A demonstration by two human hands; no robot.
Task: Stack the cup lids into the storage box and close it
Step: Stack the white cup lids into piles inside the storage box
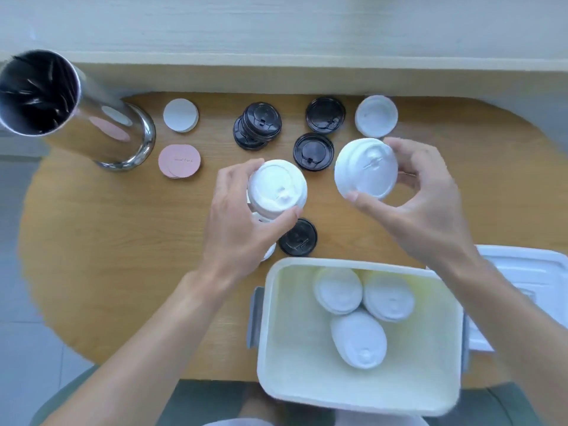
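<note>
A single wide-angle head view looks steeply down from above the person's own seat onto the wooden table [107, 272]; it sits close, so both forearms rise from the lower edge; the far wall bends across the top; straight lines bow toward the corners.

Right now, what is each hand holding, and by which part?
The left hand grips a small stack of white plastic cup lids by its rim. The right hand pinches a single white plastic cup lid by its rim.
</note>
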